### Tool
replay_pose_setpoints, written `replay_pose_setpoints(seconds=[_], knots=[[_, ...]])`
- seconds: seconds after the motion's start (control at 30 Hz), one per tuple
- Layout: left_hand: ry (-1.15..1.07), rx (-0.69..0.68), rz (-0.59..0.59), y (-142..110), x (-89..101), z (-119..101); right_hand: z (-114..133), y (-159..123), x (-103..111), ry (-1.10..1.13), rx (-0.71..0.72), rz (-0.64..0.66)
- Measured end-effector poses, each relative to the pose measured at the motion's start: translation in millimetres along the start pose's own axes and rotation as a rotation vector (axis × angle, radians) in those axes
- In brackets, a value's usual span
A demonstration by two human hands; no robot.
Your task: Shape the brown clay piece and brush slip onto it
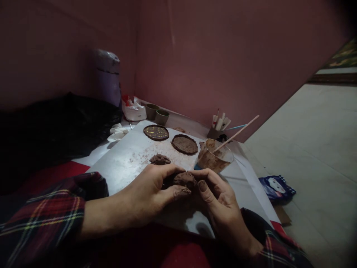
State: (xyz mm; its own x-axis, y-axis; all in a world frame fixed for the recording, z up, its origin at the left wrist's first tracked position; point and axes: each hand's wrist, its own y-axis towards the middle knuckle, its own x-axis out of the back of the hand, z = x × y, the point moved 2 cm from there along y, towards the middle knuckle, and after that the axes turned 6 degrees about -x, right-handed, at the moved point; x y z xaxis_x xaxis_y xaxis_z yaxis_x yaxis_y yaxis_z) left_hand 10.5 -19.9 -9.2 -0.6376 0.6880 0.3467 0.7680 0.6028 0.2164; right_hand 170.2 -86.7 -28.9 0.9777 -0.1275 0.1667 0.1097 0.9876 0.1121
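Note:
A lump of brown, clay-like dough [184,179] is held between my two hands above the near part of the white board. My left hand [156,190] grips it from the left, thumb in front and fingers behind. From the right, my right hand [220,197] presses thumb and fingertips against the same lump. Brown smears mark both thumbs. Just beyond my left hand, a crumbly brown mound [160,159] sits on the white board [117,160]. Farther back lie a brown disc with a raised rim [184,144] and another disc with yellow specks [156,132].
A smeared clear cup [214,158] with a wooden stick [237,133] stands at the right. Behind it is a holder with white sticks [220,123]. Two small pots [162,117], a white bag [134,111] and a black bag [61,126] are at back left. A blue packet [277,188] lies on the floor.

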Motion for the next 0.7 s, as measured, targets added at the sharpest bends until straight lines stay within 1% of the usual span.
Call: replay_pose_setpoints(seconds=[0.1,0.2,0.37,0.4,0.47,0.53,0.6,0.63,0.67,0.7], knots=[[-0.028,-0.011,-0.028,-1.3,-0.7,0.5,-0.2,-0.8,-2.0,0.03,-0.008,0.015],[-0.089,0.009,-0.047,-0.3,-2.2,0.8,-0.8,-1.6,-3.2,0.051,-0.028,0.03],[-0.375,0.134,-0.045,2.8,-5.4,5.8,0.6,-4.0,-3.7,0.086,-0.052,-0.024],[-0.421,0.153,-0.035,3.2,-5.8,7.2,0.5,-4.7,-4.1,0.109,-0.074,-0.031],[-0.445,0.164,-0.022,3.7,-6.0,9.9,-0.2,-5.7,-5.4,0.18,-0.135,-0.019],[-0.45,0.165,-0.04,3.9,-6.0,11.8,-1.2,-5.8,-6.3,0.25,-0.188,-0.001],[-0.496,0.171,-0.028,3.4,-7.8,12.8,-1.7,-4.8,-5.5,0.275,-0.203,-0.019],[-0.52,0.165,0.008,2.8,-9.4,12.7,-1.7,-4.0,-4.5,0.275,-0.204,-0.041],[-0.537,0.125,0.046,2.1,-10.8,11.8,-1.7,-2.9,-3.3,0.272,-0.204,-0.063],[-0.497,0.073,0.073,1.2,-11.6,10.7,-1.6,-1.8,-2.1,0.269,-0.203,-0.083]])
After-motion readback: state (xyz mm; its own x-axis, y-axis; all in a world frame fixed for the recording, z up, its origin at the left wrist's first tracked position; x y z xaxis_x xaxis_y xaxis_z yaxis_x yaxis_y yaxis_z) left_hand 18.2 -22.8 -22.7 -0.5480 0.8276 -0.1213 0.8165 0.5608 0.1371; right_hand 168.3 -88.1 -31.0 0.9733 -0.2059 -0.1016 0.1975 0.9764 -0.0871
